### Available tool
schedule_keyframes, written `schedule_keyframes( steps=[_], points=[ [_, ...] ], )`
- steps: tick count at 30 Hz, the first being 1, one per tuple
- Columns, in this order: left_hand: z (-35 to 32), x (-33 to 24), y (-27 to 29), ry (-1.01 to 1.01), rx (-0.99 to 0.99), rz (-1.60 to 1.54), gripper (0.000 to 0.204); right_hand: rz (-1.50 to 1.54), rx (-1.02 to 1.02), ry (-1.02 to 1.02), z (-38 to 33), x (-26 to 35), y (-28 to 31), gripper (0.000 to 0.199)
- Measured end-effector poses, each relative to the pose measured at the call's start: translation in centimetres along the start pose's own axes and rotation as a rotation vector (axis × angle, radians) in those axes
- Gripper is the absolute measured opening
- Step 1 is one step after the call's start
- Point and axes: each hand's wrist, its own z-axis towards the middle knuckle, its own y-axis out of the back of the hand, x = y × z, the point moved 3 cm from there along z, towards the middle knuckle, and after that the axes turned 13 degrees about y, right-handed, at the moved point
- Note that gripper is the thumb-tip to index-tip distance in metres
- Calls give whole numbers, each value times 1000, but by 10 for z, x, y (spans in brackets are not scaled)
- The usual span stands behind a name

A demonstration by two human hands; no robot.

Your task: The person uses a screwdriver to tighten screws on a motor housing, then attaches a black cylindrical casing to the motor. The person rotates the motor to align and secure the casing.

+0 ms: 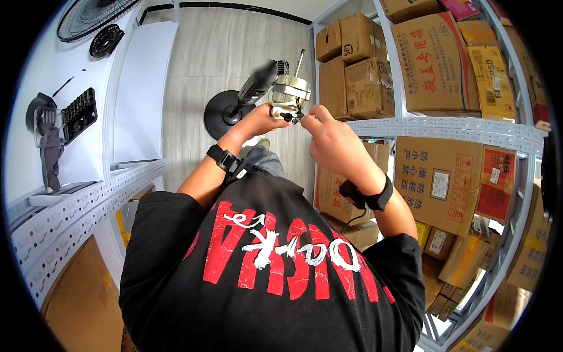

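A pedestal fan stands in front of me, with its round black base (pixel 214 124) on the floor and a black upper column (pixel 257 83). Its cream-coloured motor (pixel 291 89) is exposed, and a thin metal shaft (pixel 300 63) sticks up from it. My left hand (pixel 261 121) is closed around the near, lower part of the motor housing. Close beside it, my right hand (pixel 334 144) pinches at a small dark piece (pixel 297 117) by the motor's near side. The fingers partly cover that piece, so its kind is unclear.
On the white left-hand surface lie a fan grille (pixel 65 26), a round black part (pixel 107 41), a thin dark tool (pixel 63 87), a black bit case (pixel 80 116) and grey cloth (pixel 51 155). Metal shelving (pixel 446 128) with several cardboard boxes (pixel 431 64) stands close on the right.
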Motion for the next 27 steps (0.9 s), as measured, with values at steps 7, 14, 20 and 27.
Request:
schedule_keyframes(
  steps=[7, 14, 20, 27],
  points=[
    [3, 0, 3, 2, -4, -12, 32, 256, -204, 147, -10, -29, 8, 26],
    [-2, -4, 1, 29, -18, 6, 32, 92, -215, 180, -16, -32, 9, 25],
    [1, -1, 3, 56, -14, 34, 34, 86, -589, -83, -25, -27, -25, 25],
    [5, -1, 2, 87, 0, 46, 30, -48, -481, -160, -24, -30, -21, 28]
  ],
)
